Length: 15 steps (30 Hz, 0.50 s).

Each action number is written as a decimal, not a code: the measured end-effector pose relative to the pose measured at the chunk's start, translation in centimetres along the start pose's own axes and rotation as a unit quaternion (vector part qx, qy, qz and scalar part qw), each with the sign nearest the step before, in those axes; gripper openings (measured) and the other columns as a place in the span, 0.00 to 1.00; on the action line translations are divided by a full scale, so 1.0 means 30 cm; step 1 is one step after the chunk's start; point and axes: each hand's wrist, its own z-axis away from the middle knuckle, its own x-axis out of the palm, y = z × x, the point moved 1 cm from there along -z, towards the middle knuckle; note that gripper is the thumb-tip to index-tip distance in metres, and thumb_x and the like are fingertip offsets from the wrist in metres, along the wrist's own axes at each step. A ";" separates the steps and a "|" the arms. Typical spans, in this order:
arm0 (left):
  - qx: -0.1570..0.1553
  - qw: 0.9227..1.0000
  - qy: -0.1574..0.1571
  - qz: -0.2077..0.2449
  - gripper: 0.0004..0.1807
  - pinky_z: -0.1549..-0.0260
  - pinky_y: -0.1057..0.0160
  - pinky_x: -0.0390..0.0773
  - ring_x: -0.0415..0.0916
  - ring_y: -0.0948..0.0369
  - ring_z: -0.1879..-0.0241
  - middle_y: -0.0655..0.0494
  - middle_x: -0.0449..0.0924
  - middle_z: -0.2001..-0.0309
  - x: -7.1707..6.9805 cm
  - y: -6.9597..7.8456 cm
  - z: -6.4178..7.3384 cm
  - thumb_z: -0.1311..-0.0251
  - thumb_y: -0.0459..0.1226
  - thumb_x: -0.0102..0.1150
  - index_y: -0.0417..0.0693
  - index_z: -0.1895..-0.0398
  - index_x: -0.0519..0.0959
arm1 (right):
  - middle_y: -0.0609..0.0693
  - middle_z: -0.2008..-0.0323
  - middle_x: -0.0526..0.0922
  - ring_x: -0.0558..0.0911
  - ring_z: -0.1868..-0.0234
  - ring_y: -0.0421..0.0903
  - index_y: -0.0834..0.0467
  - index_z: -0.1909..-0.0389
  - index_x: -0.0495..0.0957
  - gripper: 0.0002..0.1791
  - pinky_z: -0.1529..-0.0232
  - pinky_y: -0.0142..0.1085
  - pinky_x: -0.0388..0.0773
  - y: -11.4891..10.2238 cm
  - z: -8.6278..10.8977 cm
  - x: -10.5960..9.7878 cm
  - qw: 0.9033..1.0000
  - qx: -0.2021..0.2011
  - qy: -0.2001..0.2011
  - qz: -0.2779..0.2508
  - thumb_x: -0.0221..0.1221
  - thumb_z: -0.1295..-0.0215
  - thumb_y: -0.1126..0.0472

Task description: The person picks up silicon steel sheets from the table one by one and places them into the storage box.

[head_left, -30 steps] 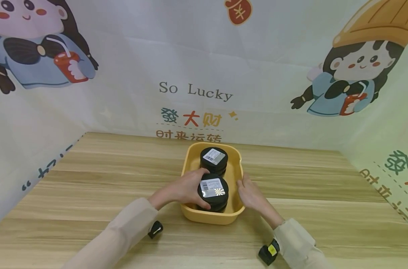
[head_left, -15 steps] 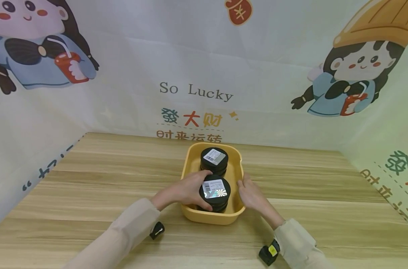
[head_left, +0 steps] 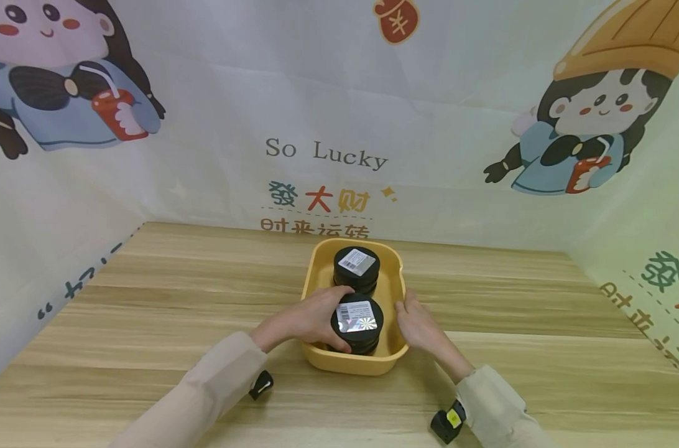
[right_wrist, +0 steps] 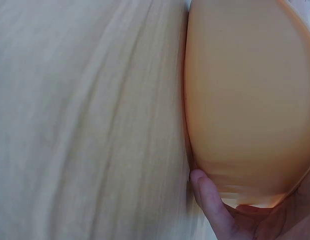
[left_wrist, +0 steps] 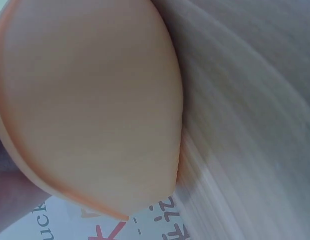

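Note:
A yellow plastic bin [head_left: 351, 366] stands on the wooden table, with its outer wall [left_wrist: 94, 100] filling much of the left wrist view. Inside are two piles of round black lidded containers, one behind the other, each with a silvery barcode label on top. My left hand [head_left: 316, 316] reaches over the bin's left side and grips the near black round container [head_left: 359, 318], thumb in front and fingers behind. The far black round container [head_left: 356, 262] sits untouched. At the bin's right side, my right hand [head_left: 419, 323] holds the rim; its fingers [right_wrist: 212, 205] lie against the outer wall.
A printed cloth backdrop [head_left: 451, 211] rises behind the table and along both sides, close behind the bin. Bare wooden tabletop [head_left: 496, 298] extends to the left and right. Black wrist-worn devices [head_left: 447, 424] hang by the sleeves.
Early on, my left hand shifted slightly to the right with the near black container, whose label turned a little. Since then it has barely moved. My right hand and the bin stay in place.

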 end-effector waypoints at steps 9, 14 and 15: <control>-0.004 1.000 -0.006 -0.004 0.46 0.50 0.52 0.66 0.68 0.48 0.51 0.40 0.71 0.52 -0.007 -0.001 0.005 0.70 0.41 0.74 0.30 0.46 0.62 | 0.62 0.73 0.71 0.72 0.76 0.51 0.70 0.62 0.62 0.11 0.79 0.36 0.69 0.003 -0.005 0.008 1.000 0.005 -0.002 -0.004 0.37 0.36 0.64; -0.004 1.000 -0.013 -0.011 0.47 0.48 0.52 0.65 0.67 0.47 0.49 0.38 0.69 0.50 -0.009 -0.002 0.009 0.69 0.40 0.74 0.28 0.44 0.61 | 0.64 0.69 0.72 0.73 0.73 0.52 0.71 0.59 0.62 0.13 0.77 0.36 0.70 0.001 -0.007 0.013 1.000 0.005 -0.002 -0.006 0.37 0.36 0.65; -0.005 1.000 -0.015 -0.011 0.48 0.47 0.52 0.64 0.66 0.46 0.48 0.37 0.68 0.49 -0.009 -0.001 0.010 0.68 0.40 0.73 0.28 0.44 0.60 | 0.64 0.69 0.72 0.73 0.74 0.52 0.71 0.59 0.62 0.13 0.78 0.36 0.70 0.002 -0.008 0.013 1.000 0.006 -0.002 -0.008 0.37 0.36 0.64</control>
